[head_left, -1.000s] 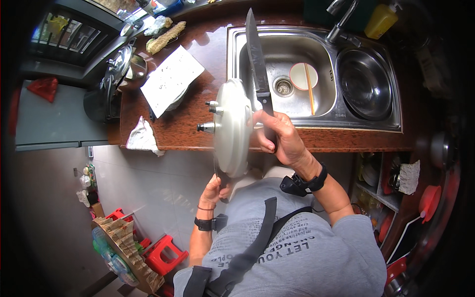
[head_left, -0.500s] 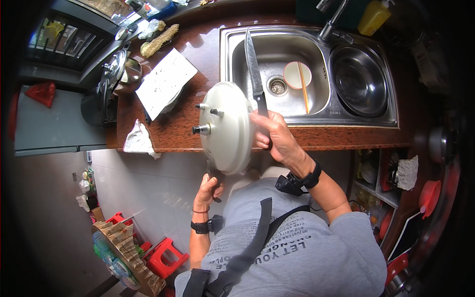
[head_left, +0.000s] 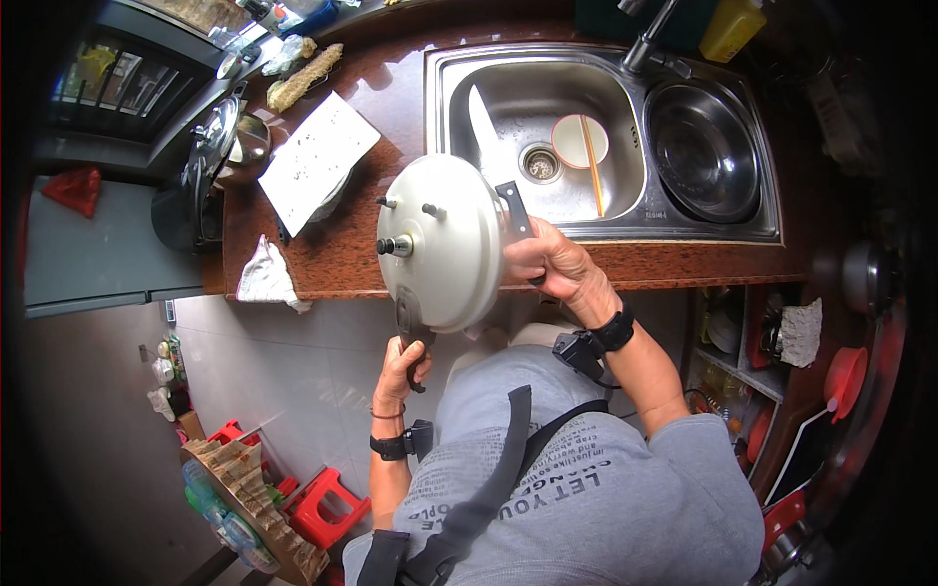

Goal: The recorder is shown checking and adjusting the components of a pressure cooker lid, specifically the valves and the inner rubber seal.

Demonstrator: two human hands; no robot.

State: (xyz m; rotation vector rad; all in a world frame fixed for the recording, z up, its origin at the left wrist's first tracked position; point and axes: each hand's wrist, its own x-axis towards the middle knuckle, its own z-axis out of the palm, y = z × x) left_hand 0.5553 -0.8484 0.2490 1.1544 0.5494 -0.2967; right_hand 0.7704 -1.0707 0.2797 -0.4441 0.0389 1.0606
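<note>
My left hand point(head_left: 403, 366) is closed around the black handle of a pale pressure cooker lid point(head_left: 449, 230), at the lid's near edge. The lid is tilted up in front of the counter edge, its metal valve and small dark-tipped pins facing left. Closed on the black handle of a kitchen knife point(head_left: 515, 208) is my right hand point(head_left: 557, 262), beside the lid's right rim. The knife's blade points away over the sink, bright with reflected light. Whether my right fingers also touch the lid cannot be told.
Beyond the lid, the steel sink point(head_left: 547, 231) holds a bowl point(head_left: 569, 142) with chopsticks point(head_left: 593, 176) across it. A metal basin point(head_left: 703, 151) sits at its right. On the counter lie a white sheet point(head_left: 318, 161) and a cloth point(head_left: 266, 273); pots point(head_left: 200, 186) stand left. Red stools point(head_left: 327, 508) stand below.
The lid has shifted slightly left and turned, so more of its top and handle shows. The knife has rolled a little in my right hand; its blade has gone from dark to bright.
</note>
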